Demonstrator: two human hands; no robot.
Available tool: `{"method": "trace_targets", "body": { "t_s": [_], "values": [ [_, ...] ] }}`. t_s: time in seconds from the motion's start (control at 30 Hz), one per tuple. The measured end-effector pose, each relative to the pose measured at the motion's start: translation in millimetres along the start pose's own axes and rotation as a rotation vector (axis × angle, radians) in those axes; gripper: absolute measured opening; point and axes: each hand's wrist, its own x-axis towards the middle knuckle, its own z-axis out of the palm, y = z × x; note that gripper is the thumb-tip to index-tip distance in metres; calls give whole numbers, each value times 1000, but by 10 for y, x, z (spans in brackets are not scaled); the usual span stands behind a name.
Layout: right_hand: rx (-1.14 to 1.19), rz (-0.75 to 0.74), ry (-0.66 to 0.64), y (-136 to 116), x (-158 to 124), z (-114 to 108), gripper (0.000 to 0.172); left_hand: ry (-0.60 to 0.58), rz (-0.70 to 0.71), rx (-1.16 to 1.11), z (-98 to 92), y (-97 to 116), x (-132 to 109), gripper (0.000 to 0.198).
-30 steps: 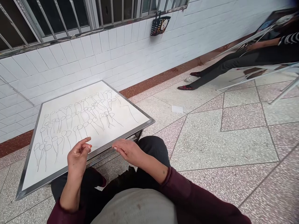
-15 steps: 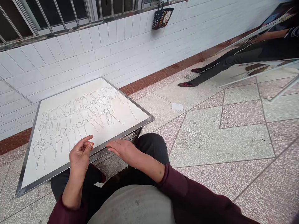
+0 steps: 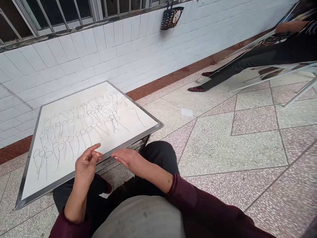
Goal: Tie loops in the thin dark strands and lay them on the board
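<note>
My left hand (image 3: 86,165) is just over the near edge of the table (image 3: 74,172), thumb and index fingertip pinched together on a thin dark wire (image 3: 106,155). That wire spans the short gap to my right hand (image 3: 130,160), whose fingers are pressed together around its other end. Whether it is metal or stiff thread is hard to tell. On the white tabletop lie several similar thin wires, each with a round loop and trailing tails, such as one looped wire (image 3: 55,144) near the left side. They form rough rows. A straighter bent wire (image 3: 140,117) rests by the right edge.
A white tiled wall (image 3: 81,49) with a barred window stands behind the table. A dark patterned bag (image 3: 170,18) hangs from the sill. At right, a seated person's legs (image 3: 235,69) stretch out beside a white metal frame. A paper scrap (image 3: 186,112) lies on the floor.
My left hand has shifted slightly right, toward my right hand, so the gap between them is shorter. Both hands keep their pinch on the wire. The view has moved slightly.
</note>
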Motion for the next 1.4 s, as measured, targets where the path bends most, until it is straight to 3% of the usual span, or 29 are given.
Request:
{"method": "trace_targets", "body": {
  "t_s": [0.67,1.03,1.23,1.4],
  "values": [
    [-73,-51,71,15,-14,-2,21,-11,-57,-91,-54,47,-9,48],
    [-98,27,63,36,-46,-58,19,84,-7,-57,-151,16,4,47],
    [-124,43,32,108,-105,-98,18,139,-7,-44,-236,16,16,46],
    [-150,122,16,327,-252,-194,19,170,-23,-38,-333,25,43,49]
  ]
}}
